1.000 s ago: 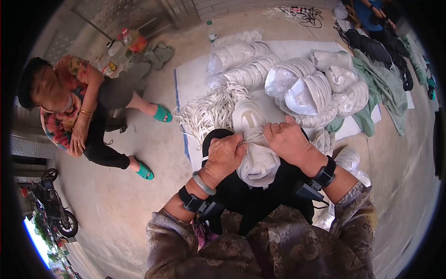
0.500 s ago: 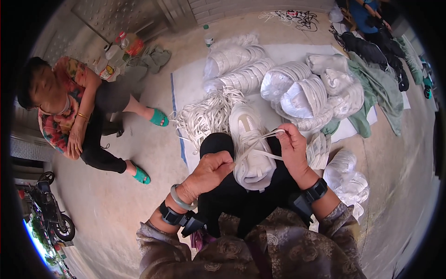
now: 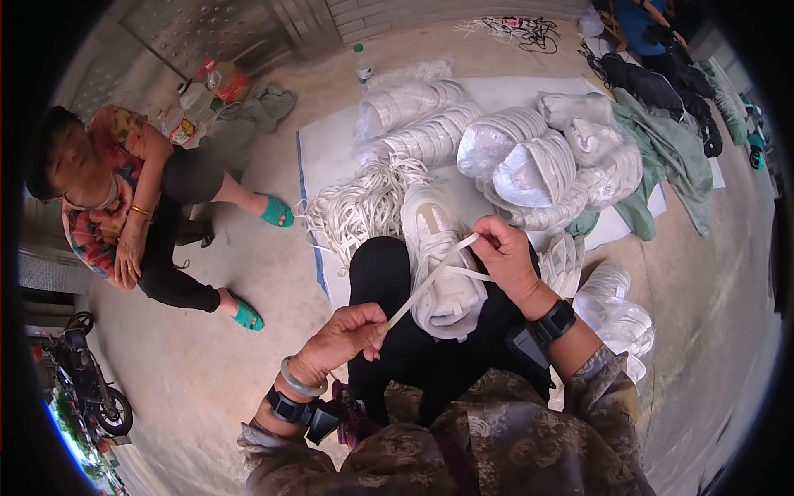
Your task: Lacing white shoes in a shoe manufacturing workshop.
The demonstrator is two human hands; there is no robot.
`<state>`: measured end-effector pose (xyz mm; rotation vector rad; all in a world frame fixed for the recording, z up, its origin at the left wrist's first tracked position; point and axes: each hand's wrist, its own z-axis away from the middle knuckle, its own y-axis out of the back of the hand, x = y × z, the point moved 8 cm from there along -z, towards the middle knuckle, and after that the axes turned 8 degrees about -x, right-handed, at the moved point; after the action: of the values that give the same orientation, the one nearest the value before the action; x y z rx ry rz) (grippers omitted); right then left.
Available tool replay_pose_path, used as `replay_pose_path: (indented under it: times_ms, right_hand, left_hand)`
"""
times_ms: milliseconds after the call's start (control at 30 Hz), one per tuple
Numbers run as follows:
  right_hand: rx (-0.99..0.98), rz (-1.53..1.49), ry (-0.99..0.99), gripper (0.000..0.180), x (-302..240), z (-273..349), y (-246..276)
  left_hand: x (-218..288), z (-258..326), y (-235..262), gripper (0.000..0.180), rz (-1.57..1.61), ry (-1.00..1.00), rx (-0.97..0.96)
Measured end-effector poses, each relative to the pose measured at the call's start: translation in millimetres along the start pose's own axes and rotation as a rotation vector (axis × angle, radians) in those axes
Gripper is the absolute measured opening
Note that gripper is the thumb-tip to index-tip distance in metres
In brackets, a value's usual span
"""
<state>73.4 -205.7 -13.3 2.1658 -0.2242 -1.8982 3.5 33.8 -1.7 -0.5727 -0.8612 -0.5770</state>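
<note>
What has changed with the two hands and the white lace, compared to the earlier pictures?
The left hand left the white sports shoe on the lap and drew back toward the body, pinching the flat white lace and pulling it out long. The right hand stayed at the shoe, holding the lace's other part. The shoe remains on the knee.

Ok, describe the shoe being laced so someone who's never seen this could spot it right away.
Start at the white sheet on the ground, heaped with white shoes and laces. Just nearer than it, one white sneaker lies on the person's black-trousered lap. Only this shoe has a flat white lace pulled taut between the left hand and right hand.
</note>
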Motion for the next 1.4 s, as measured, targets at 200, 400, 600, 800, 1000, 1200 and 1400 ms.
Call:
replay_pose_path:
  times_ms: [200,400,600,800,1000,1200,1400]
  right_hand:
    - [0.158,0.179,0.067,0.008,-4.5,-6.3,3.4]
    - [0.131,0.026,0.051,0.010,9.5,-2.5,5.2]
    - [0.121,-0.019,0.017,0.009,3.8,3.4,3.7]
    - [0.059,0.155,0.035,0.013,-5.5,3.8,-8.7]
    - [0.044,0.173,0.150,0.015,-15.1,5.5,-11.4]
    - [-0.085,0.343,0.229,0.022,-31.9,7.8,-18.9]
    - [-0.145,0.503,0.437,0.013,-48.1,22.5,-20.9]
  left_hand:
    - [3.7,-10.6,0.8,0.016,-0.066,-0.005,0.045]
    - [13.8,-33.6,-4.1,0.021,-0.295,0.057,0.105]
    - [53.0,-54.4,-20.1,0.013,-0.878,-0.352,0.323]
    - [75.0,0.4,-92.2,0.024,-1.793,-0.710,0.148]
    - [43.8,46.3,-94.7,0.018,-2.043,-0.628,-0.184]
    - [24.8,38.7,-90.4,0.024,-1.890,-0.553,-0.110]
    - [27.1,38.2,-93.3,0.020,-1.812,-0.673,-0.030]
